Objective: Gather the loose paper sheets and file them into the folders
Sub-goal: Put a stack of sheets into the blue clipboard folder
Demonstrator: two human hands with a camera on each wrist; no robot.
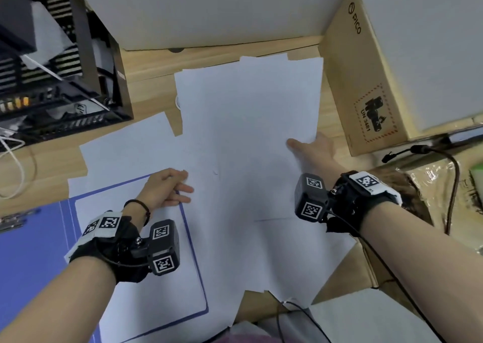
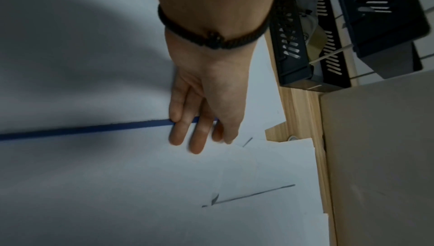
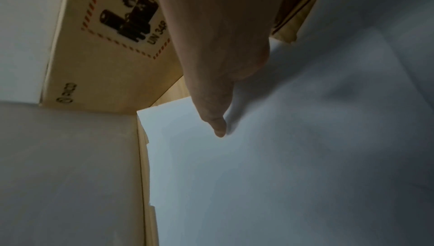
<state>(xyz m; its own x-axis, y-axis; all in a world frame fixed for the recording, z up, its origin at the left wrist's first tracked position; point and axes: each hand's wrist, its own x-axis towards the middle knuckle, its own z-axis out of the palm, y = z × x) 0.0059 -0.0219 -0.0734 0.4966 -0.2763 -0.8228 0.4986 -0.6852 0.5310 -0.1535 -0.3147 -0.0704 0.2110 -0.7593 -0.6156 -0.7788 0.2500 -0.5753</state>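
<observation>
Several loose white paper sheets [image 1: 248, 123] lie overlapping across the wooden desk. An open blue folder [image 1: 31, 264] sits at the lower left with a white sheet [image 1: 146, 277] lying in it. My left hand [image 1: 180, 188] rests with straight fingers on the paper at the folder's far corner; in the left wrist view its fingers [image 2: 195, 138] cross the folder's blue edge [image 2: 70, 130]. My right hand [image 1: 300, 146] pinches the right edge of the top sheet. Its thumb [image 3: 218, 123] lies on top and the other fingers are hidden under the paper [image 3: 281, 157].
A black mesh desk organizer [image 1: 65, 81] stands at the back left. A PICO cardboard box [image 1: 366, 81] stands close to my right hand. A grey board [image 1: 209, 10] closes the back. Black cables [image 1: 444, 165] run on the right and a white cord [image 1: 15, 159] on the left.
</observation>
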